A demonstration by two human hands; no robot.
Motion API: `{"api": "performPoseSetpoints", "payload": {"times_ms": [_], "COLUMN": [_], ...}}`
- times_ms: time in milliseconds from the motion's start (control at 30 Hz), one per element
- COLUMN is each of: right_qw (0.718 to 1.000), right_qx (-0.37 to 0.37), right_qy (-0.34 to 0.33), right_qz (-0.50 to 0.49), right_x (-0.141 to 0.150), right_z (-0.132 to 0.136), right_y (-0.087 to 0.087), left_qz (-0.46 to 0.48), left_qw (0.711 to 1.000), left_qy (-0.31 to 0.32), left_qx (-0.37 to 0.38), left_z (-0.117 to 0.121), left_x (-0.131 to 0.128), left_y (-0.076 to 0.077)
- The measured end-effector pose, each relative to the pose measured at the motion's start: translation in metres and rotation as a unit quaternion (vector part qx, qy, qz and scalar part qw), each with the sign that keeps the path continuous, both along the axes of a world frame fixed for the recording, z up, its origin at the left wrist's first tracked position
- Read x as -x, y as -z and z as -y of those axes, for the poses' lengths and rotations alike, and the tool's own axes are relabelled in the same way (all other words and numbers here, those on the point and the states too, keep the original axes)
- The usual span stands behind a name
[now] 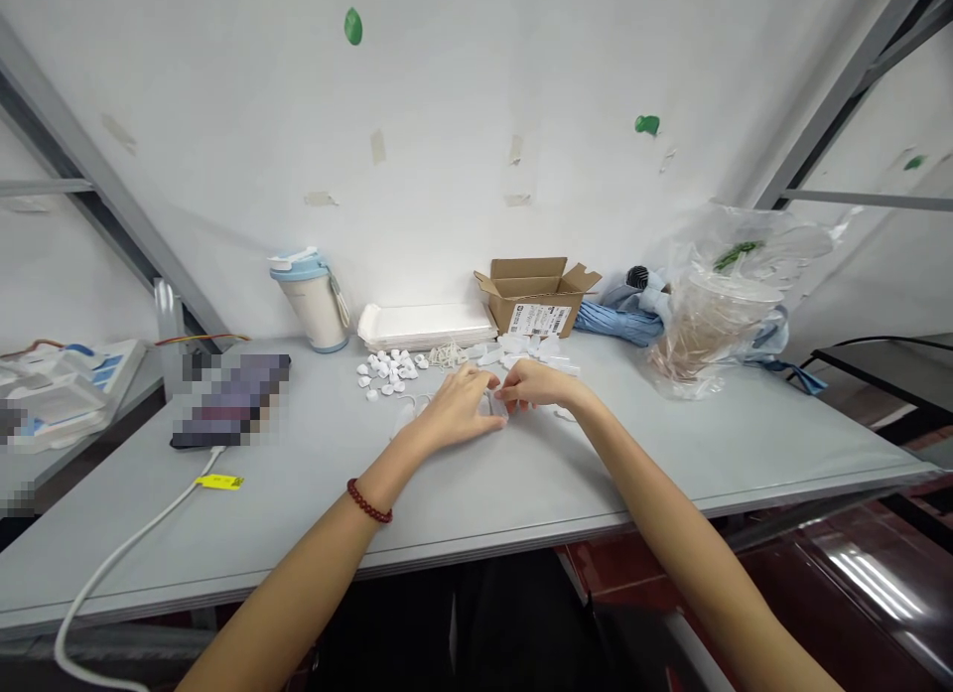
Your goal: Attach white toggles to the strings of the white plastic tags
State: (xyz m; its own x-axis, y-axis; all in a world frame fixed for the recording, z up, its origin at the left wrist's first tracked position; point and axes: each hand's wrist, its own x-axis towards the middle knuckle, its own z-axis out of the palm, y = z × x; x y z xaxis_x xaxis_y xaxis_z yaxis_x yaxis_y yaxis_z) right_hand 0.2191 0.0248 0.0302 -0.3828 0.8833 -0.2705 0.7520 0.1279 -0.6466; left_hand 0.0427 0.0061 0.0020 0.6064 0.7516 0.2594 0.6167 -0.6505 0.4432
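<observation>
Left hand (460, 404) and right hand (533, 382) curl close together.

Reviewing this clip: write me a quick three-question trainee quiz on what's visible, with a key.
1. True or false: the left hand and the right hand are held wide apart.
2. Mainly, what colour is the lid of the cup? a) red b) blue c) black
3. Name the container just right of the flat white stack.

Key: 1. False; their fingertips are close together. 2. b. 3. The open cardboard box.
</observation>
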Motion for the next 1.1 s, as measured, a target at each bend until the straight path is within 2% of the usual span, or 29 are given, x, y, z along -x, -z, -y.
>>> {"api": "performPoseSetpoints", "payload": {"times_ms": [233,500,967,1100], "right_qw": [1.000,1.000,0.997,0.997], "right_qx": [0.011,0.017,0.049,0.051], "right_qy": [0.005,-0.004,0.018,0.017], "right_qz": [0.017,0.013,-0.050,-0.056], "right_x": [0.002,0.004,0.008,0.009], "right_z": [-0.002,-0.003,0.000,0.001], "right_y": [0.003,0.005,0.005,0.004], "left_qz": [-0.038,-0.015,-0.065,-0.079], "left_qw": [0.999,0.999,0.998,0.997], "left_qy": [0.015,0.008,-0.010,-0.022], "left_qx": [0.003,0.047,-0.001,0.007], "left_z": [0.002,-0.004,0.001,0.003], "left_x": [0.005,0.021,0.014,0.013], "left_y": [-0.004,0.002,0.000,-0.003]}}
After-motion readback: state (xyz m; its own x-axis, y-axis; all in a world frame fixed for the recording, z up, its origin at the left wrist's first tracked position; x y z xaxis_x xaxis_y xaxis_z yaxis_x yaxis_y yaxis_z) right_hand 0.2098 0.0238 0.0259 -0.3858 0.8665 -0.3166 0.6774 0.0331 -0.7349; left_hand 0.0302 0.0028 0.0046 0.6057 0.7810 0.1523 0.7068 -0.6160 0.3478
